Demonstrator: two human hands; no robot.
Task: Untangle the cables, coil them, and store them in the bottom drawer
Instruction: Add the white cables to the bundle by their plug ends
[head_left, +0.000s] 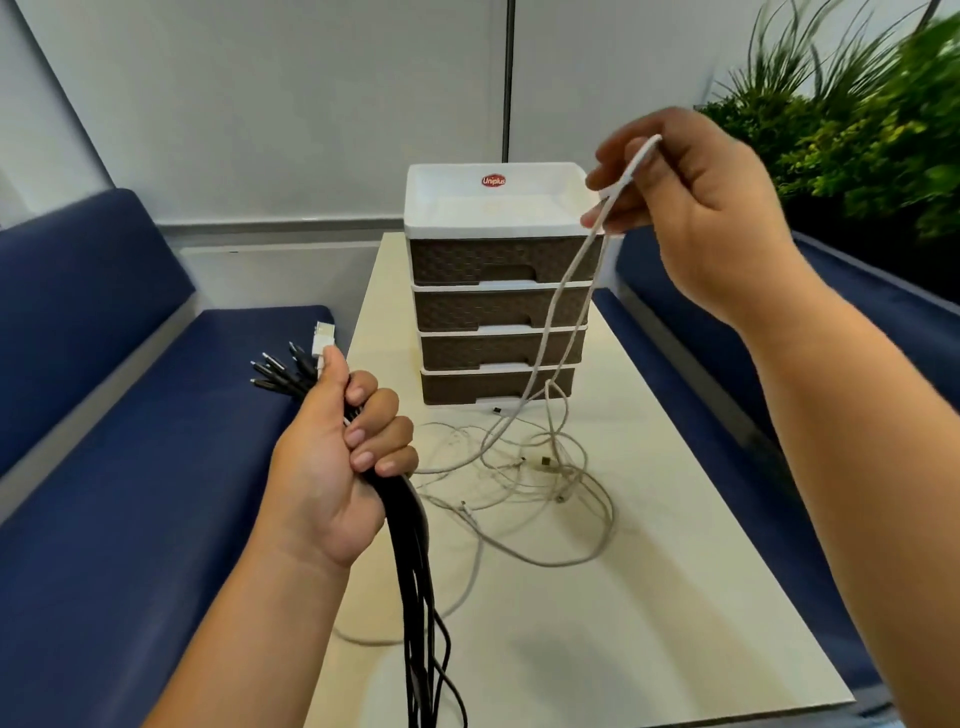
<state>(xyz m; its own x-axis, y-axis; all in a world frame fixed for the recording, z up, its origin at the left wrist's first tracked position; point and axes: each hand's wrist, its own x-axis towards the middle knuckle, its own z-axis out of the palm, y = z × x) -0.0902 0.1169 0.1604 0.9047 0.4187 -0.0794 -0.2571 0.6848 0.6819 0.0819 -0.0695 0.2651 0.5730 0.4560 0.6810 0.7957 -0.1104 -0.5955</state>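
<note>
1. Table (649, 597): a narrow cream surface running away from the viewer between two blue benches (130, 467); its left and right edges lie close to the bench seats; the near half of the surface is mostly bare, crossed only by trailing cable; a pale wall closes the far end, and green plants (857, 130) stand beyond the right bench.
2. Drawer unit (498, 291): stands upright at the far end of the table, about midway between the side edges; four brown woven-pattern drawers in a white frame, all pushed in, contents hidden; the white top tray shows a red label; the bottom drawer (496, 387) sits just above the surface.
3. White cables (545, 478): thin, loosely looped and overlapping in a tangle on the middle of the table, just in front of the drawer unit; several small connectors show among the loops; one strand trails toward the near left edge.
4. Right hand (691, 208): raised in front of the unit's top right corner; fingertips pinch one white cable near its end, and the strand hangs down into the tangle.
5. Left hand (337, 452): fist curled round a bundle of black cables (421, 597) over the left edge; black plugs and one white connector fan out above the thumb; the cords hang down out of view.
</note>
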